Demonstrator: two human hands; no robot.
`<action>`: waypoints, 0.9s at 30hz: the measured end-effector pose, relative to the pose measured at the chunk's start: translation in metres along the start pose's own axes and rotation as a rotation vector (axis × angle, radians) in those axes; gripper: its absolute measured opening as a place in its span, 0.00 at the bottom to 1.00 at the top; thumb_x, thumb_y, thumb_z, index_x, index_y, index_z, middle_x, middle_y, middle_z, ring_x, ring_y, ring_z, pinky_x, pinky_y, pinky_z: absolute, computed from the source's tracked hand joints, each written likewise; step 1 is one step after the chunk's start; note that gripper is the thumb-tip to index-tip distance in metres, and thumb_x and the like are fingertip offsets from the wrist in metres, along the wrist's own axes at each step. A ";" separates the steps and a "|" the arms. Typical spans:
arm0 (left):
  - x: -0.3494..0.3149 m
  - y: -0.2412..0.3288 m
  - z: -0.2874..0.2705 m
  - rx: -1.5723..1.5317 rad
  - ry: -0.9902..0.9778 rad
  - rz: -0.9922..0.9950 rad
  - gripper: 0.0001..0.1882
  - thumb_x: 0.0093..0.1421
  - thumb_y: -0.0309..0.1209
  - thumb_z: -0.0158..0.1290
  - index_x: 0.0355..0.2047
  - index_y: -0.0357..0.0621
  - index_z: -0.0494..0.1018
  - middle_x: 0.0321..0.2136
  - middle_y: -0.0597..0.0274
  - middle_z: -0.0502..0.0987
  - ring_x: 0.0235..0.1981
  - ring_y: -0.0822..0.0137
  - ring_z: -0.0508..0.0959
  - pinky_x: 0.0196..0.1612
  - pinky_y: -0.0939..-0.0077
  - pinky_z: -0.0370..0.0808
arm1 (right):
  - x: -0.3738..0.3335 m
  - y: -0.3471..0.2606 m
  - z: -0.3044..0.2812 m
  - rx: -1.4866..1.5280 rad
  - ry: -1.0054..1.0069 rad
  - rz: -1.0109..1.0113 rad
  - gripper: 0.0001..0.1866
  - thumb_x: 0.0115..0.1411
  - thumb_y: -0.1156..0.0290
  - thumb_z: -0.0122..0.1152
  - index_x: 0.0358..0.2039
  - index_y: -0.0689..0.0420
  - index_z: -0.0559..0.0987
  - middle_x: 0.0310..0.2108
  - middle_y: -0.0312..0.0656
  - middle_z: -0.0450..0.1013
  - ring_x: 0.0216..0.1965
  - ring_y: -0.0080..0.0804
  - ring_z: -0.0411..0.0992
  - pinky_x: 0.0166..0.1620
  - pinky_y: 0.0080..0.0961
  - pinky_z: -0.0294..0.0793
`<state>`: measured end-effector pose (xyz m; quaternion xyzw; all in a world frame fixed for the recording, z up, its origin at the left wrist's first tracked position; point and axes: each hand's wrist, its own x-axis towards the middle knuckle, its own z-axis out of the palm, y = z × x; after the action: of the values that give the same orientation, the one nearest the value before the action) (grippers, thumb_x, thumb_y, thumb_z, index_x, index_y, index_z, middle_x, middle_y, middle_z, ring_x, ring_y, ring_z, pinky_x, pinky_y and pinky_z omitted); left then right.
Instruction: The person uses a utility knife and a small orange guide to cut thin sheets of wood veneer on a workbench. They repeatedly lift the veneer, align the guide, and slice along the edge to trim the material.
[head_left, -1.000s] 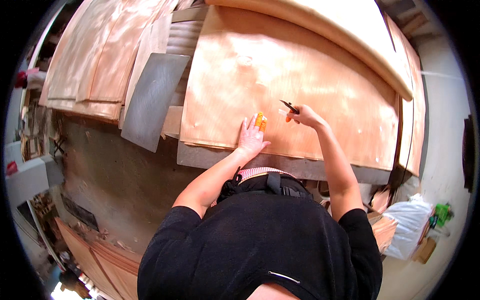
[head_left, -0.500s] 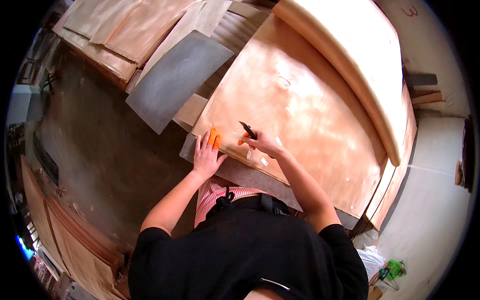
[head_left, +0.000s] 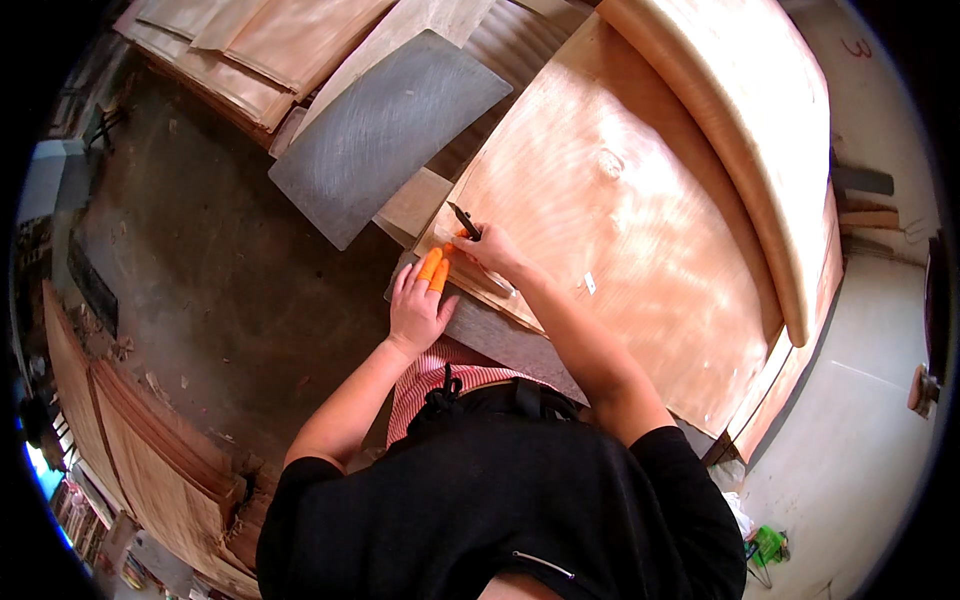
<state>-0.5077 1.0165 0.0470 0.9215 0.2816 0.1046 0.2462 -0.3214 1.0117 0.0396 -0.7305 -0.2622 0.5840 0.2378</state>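
Observation:
My right hand grips a black utility knife, its tip pointing up and left. Orange finger covers show on some of its fingers. Beneath it lies a thin wood veneer sheet, near its left corner. My left hand lies flat, fingers stretched, at the sheet's near left edge. Two of its fingers wear orange covers, close to the right hand's fingertips. A pale strip lies along the near edge, partly behind my right wrist. Further right on the veneer is a small white scrap.
A rolled-back veneer sheet curves along the far right of the stack. A grey flat panel juts out at the left, over the dark floor. More veneer stacks stand far left and near left. A pale wall runs along the right.
My right hand, with the knife, has moved left toward the sheet's corner and close to my left hand. The left hand stays near the edge. The whole view has shifted slightly.

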 end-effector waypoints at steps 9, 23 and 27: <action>0.029 0.000 0.006 0.101 -0.058 -0.074 0.39 0.46 0.44 0.52 0.53 0.35 0.51 0.54 0.48 0.52 0.57 0.55 0.49 0.56 0.55 0.45 | -0.007 -0.003 0.000 -0.019 0.023 0.004 0.15 0.48 0.60 0.57 0.26 0.60 0.75 0.13 0.36 0.68 0.16 0.22 0.66 0.22 0.20 0.65; 0.037 0.002 -0.007 0.177 -0.147 -0.035 0.36 0.45 0.43 0.53 0.51 0.35 0.56 0.54 0.52 0.54 0.57 0.59 0.51 0.56 0.51 0.45 | -0.002 -0.015 -0.059 -0.684 0.009 -0.167 0.09 0.50 0.65 0.52 0.25 0.57 0.75 0.18 0.41 0.70 0.23 0.28 0.68 0.27 0.23 0.66; 0.046 0.007 -0.018 0.144 -0.177 -0.042 0.32 0.45 0.41 0.53 0.48 0.35 0.61 0.52 0.51 0.57 0.55 0.58 0.54 0.55 0.54 0.48 | -0.002 -0.034 -0.090 -0.313 -0.042 -0.093 0.08 0.51 0.65 0.53 0.26 0.55 0.77 0.13 0.32 0.64 0.17 0.19 0.61 0.22 0.18 0.60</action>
<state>-0.4729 1.0450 0.0682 0.9363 0.2849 -0.0031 0.2056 -0.2377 1.0324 0.0820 -0.7334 -0.3884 0.5395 0.1424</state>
